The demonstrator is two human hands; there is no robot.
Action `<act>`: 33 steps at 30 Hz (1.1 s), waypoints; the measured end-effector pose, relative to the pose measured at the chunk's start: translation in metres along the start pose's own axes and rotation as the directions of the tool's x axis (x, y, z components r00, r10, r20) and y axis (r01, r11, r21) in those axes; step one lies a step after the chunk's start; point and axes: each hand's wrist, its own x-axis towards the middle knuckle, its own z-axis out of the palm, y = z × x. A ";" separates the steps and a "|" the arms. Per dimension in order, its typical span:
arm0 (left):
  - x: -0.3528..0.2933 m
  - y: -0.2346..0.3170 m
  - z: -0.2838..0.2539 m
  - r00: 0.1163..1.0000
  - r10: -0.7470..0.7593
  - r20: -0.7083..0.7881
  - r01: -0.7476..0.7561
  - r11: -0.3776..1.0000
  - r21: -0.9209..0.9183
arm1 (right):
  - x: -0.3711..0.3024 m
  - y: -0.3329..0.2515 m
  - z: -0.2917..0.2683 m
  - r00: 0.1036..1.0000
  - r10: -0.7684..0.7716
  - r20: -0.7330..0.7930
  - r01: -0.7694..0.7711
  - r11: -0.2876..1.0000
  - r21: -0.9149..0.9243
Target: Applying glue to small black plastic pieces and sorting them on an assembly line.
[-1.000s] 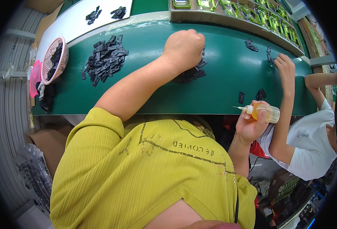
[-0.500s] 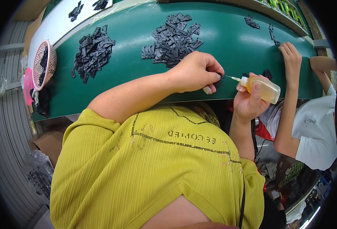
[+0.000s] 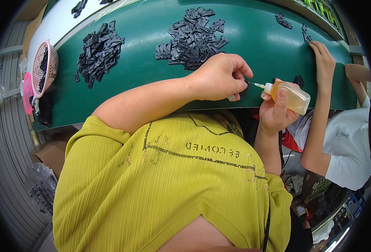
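Note:
My left hand (image 3: pixel 221 77) is closed, pinching a small black plastic part (image 3: pixel 245 89) that is mostly hidden by the fingers. My right hand (image 3: pixel 273 111) grips a translucent squeeze bottle (image 3: pixel 293 99) of yellowish liquid, tilted so its thin needle tip (image 3: pixel 259 85) points left. That tip reaches to the part, or very near it; contact cannot be made out. Beyond my left hand lies a big heap of flat black plastic parts (image 3: pixel 194 40) on the green table (image 3: pixel 143 46). A second heap of black parts (image 3: pixel 98 54) sits farther left.
At the table's left edge leans a pink basket (image 3: pixel 53 65) with black pieces inside. A co-worker's hand (image 3: pixel 325 61) touches a short row of black parts (image 3: pixel 306 34) at the right. Another small cluster of black parts (image 3: pixel 283 20) lies at the far right.
My left hand's fingers have shifted slightly around the black part, with the index finger lifted more. The bottle stays almost in place. The whole view has shifted a little.

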 end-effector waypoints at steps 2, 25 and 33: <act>-0.001 0.001 0.000 1.000 0.002 0.002 -0.003 1.000 0.013 | 0.000 -0.001 0.000 1.000 0.000 0.005 0.000 1.000 -0.007; 0.001 -0.003 0.001 0.999 0.035 -0.025 -0.035 0.999 0.021 | 0.000 0.000 -0.013 0.994 0.087 -0.072 -0.075 0.984 0.162; 0.001 0.001 0.001 1.000 0.021 -0.023 -0.020 1.000 0.017 | -0.004 -0.003 -0.013 0.988 0.096 0.118 -0.102 0.993 0.053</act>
